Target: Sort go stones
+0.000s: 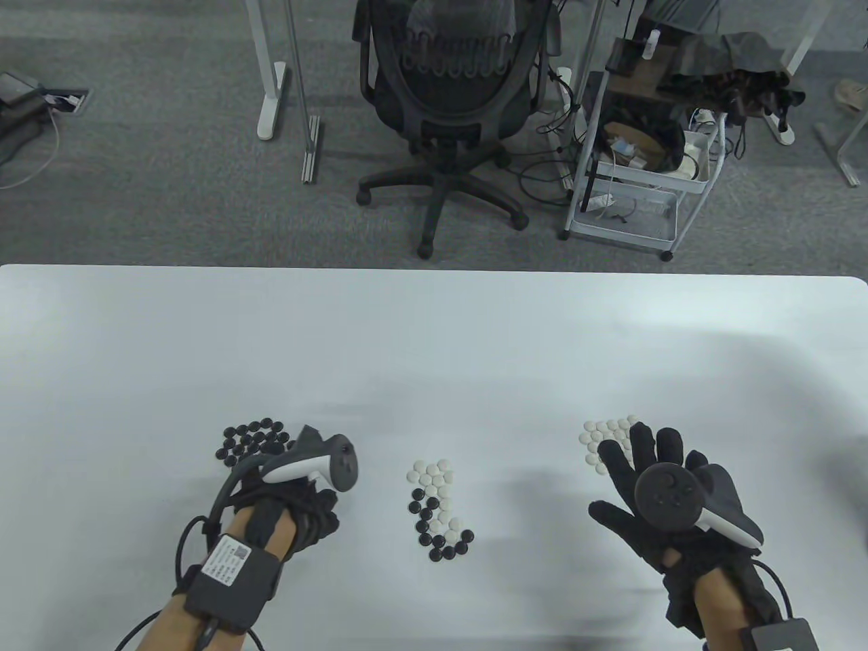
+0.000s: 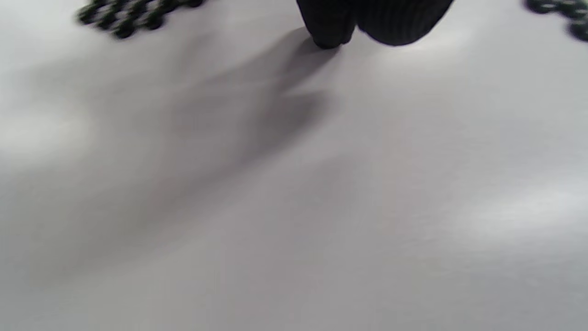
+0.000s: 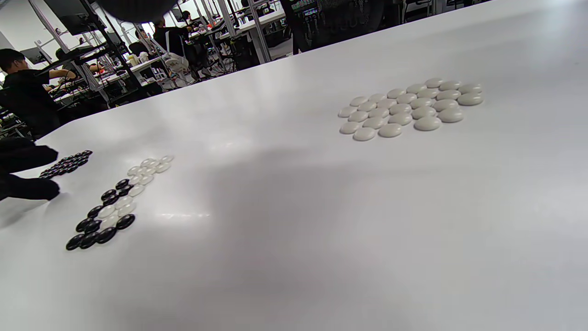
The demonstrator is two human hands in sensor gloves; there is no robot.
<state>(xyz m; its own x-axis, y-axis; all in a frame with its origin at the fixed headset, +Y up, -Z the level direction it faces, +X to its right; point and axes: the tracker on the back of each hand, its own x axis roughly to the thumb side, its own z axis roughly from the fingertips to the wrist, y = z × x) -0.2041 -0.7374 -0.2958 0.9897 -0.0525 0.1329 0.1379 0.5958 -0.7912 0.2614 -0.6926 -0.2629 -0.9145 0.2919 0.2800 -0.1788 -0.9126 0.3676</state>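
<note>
A pile of black Go stones (image 1: 254, 441) (image 2: 124, 16) (image 3: 66, 165) lies at the front left of the white table (image 1: 434, 339). A pile of white stones (image 1: 605, 437) (image 3: 409, 108) lies at the front right. Between them sits a mixed black and white cluster (image 1: 439, 502) (image 3: 115, 202). My left hand (image 1: 319, 519) (image 3: 27, 188) is just right of and below the black pile, fingers curled under; its fingertips (image 2: 328, 32) nearly touch the table, and any stone in them is hidden. My right hand (image 1: 630, 468) hovers flat over the white pile's near edge, fingers spread, holding nothing.
Beyond the table's far edge stand a black office chair (image 1: 451, 102) and a white wire cart (image 1: 637, 169) on grey carpet. In the right wrist view, people work at desks far behind the table.
</note>
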